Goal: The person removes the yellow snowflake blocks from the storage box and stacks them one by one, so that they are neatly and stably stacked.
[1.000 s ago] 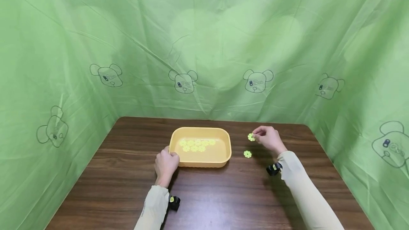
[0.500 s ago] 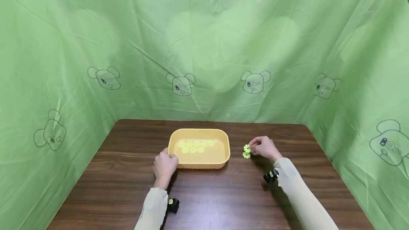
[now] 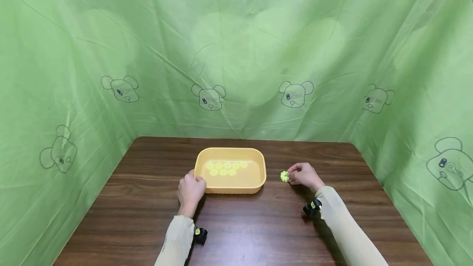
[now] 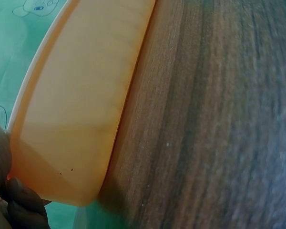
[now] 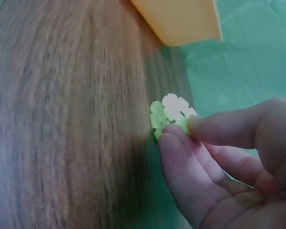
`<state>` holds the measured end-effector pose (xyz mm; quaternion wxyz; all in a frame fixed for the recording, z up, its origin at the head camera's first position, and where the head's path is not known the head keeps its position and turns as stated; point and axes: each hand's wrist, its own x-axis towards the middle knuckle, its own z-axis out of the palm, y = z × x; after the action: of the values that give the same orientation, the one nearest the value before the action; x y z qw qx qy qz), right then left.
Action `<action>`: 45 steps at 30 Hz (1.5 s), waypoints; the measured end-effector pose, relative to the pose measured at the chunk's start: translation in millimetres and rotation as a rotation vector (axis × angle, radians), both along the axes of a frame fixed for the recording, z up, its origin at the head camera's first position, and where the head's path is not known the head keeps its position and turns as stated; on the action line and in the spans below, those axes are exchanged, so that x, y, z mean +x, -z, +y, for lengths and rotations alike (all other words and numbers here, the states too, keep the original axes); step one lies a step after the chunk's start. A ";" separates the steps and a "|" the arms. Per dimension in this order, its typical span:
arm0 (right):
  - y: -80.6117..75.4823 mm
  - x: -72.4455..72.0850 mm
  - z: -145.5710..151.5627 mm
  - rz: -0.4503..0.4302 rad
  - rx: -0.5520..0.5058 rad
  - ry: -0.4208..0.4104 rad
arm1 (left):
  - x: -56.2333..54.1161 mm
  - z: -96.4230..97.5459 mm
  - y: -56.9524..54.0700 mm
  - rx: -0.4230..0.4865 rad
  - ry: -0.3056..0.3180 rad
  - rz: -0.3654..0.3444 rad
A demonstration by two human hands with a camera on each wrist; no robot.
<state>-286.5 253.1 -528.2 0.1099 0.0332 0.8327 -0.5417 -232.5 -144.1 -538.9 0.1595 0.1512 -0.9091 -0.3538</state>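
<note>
My left hand (image 3: 190, 190) grips the near left corner of a shallow yellow plastic basin (image 3: 230, 181), thumb over the rim. From the left wrist view, the fingers (image 4: 25, 206) curl at the end of the basin's wall (image 4: 71, 109). Inside it, several yellow-green flower-shaped plastic discs (image 3: 223, 169) lie in rows. To the right of the basin, my right hand (image 3: 304, 176) pinches two more flower-shaped discs (image 5: 172, 109) between thumb and fingertips. They overlap each other, low over the table; the fingertips hide part of them.
The dark wood-grain table (image 3: 244, 225) carries the basin near its far side. Green cloth (image 3: 251, 52) printed with bear faces hangs behind and on both sides. A black camera (image 3: 312, 207) sits on the right wrist, another camera (image 3: 200, 235) on the left.
My right hand has moved toward me and slightly left, bringing its disc onto the one lying nearer; both are now pinched together. The left hand has kept its grip on the basin.
</note>
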 end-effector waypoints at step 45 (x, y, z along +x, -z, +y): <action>3.2 1.3 -3.5 0.093 0.397 -0.001 | -1.3 2.0 2.0 -0.003 -0.005 0.030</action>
<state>-285.3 249.6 -531.5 0.0628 0.0289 0.9274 -0.3676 -233.8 -142.1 -540.8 0.1740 0.1480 -0.9068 -0.3543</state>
